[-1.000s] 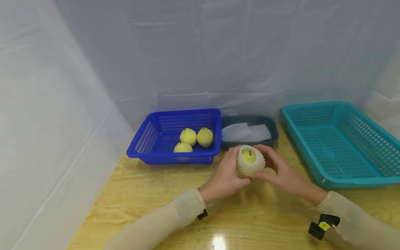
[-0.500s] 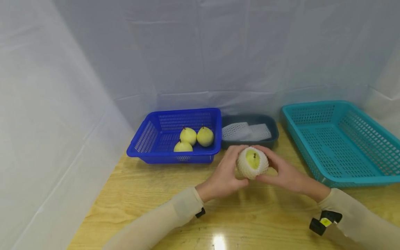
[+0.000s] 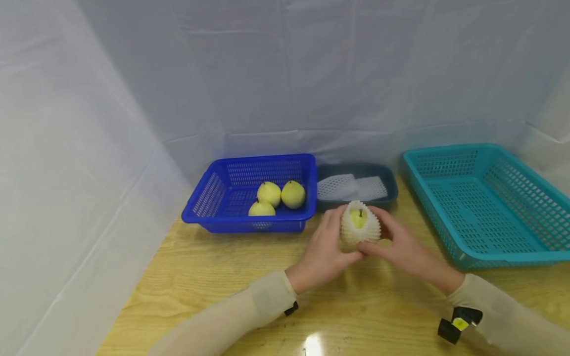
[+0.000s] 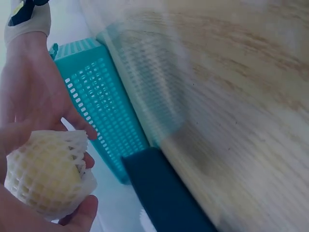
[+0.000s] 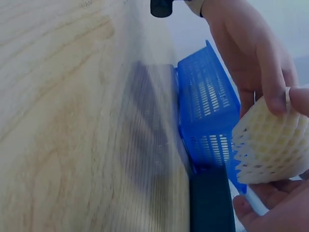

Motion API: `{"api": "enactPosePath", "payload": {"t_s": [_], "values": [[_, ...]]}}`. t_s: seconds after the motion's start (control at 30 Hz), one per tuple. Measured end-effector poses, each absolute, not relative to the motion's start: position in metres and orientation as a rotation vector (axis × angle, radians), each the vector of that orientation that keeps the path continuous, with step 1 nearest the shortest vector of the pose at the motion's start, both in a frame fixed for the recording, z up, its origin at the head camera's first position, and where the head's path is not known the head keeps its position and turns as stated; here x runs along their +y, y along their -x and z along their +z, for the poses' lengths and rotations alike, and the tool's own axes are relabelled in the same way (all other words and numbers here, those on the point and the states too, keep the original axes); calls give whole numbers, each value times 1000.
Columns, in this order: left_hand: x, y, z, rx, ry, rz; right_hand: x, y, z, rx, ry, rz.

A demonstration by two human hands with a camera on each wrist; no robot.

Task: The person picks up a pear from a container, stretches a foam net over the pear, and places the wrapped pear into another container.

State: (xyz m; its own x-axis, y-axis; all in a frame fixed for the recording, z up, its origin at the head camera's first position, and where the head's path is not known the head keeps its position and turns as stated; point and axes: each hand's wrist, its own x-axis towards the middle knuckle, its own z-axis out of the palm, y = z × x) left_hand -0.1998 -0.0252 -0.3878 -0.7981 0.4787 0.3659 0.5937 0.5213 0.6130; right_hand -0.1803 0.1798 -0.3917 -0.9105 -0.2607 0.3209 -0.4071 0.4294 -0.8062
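Both hands hold a yellow-green pear (image 3: 357, 218) in a white foam net sleeve (image 3: 361, 234), in front of the small dark tray. The stem and top of the pear show through the sleeve's opening. My left hand (image 3: 321, 253) curls round the left side, its thumb at the front. From the right, my right hand (image 3: 407, 249) grips with thumb in front and fingers behind. Seen from the left wrist, the net (image 4: 43, 174) wraps the pear's body. The right wrist view shows the sleeve's toothed edge (image 5: 240, 157) reaching past the fruit.
A blue basket (image 3: 254, 225) with three pears (image 3: 292, 195) stands at the left. Beside it is a dark tray (image 3: 392, 190) holding flat foam net sleeves (image 3: 371, 189). The teal basket (image 3: 467, 210) lies to the right. A pale sheet (image 3: 285, 89) hangs behind the wooden table (image 3: 200, 262).
The wrapped pear tipped towards the right, then came back more upright and slightly higher. Both hands keep their hold and have shifted slightly. The baskets and tray stayed put.
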Motion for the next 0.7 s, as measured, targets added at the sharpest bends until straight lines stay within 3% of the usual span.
{"api": "enactPosePath", "payload": {"t_s": [0.37,0.7], "values": [[-34,211,-389,-2493,895,-1878,188,183,-393,-2514,-705,1651],[-37,212,-387,-2395,1001,-2217,192,185,-389,-2513,-734,1786]]}}
